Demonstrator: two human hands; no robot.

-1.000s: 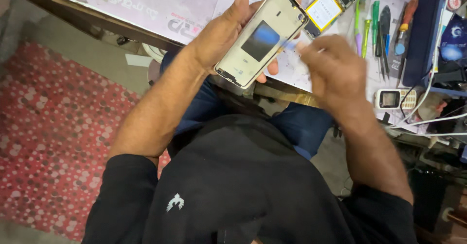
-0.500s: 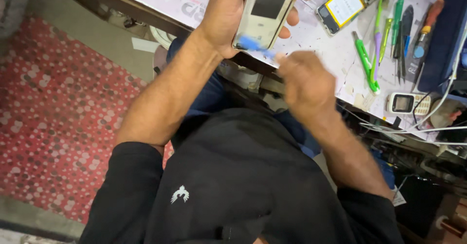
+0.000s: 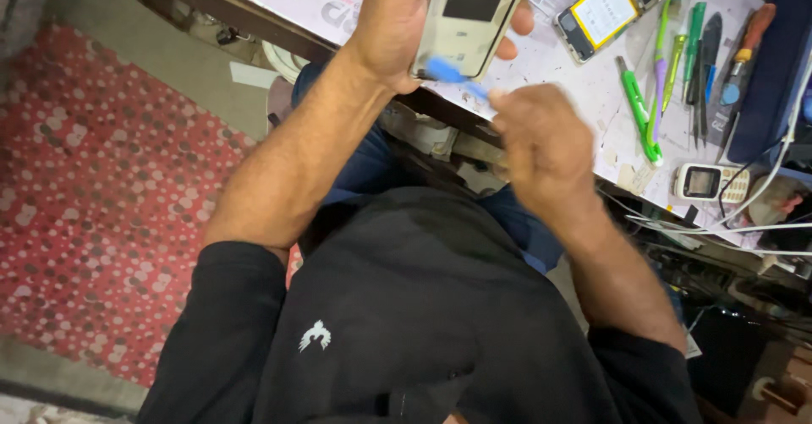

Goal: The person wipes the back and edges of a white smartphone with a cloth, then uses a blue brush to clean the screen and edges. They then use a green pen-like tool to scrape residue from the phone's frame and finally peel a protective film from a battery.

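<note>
Left hand (image 3: 397, 27) is wrapped round a pale phone body (image 3: 469, 10), thumb side on its left edge, fingertips (image 3: 516, 31) poking out past the right edge. So it's clamped firm, held up over the near edge of the worktop (image 3: 541, 60), not lying on it. Phone's dark glass faces the person; lower end tilts down twd the right hand.

Right hand (image 3: 541, 141) sits just below and right of the phone, fingers pinched together on a small blue pry tool (image 3: 452, 76). Tool tip is touching the phone's bottom corner, right by the heel of the left hand. Blurred, so can't tell if it's in the seam or just against it.

On the worktop behind: an opened phone w/ yellow battery (image 3: 605, 10) near the far edge, green & purple tools (image 3: 655, 86) to the right of it, a small handset (image 3: 710, 183) twd the near right edge, white cables (image 3: 761, 196) beside it.
</note>
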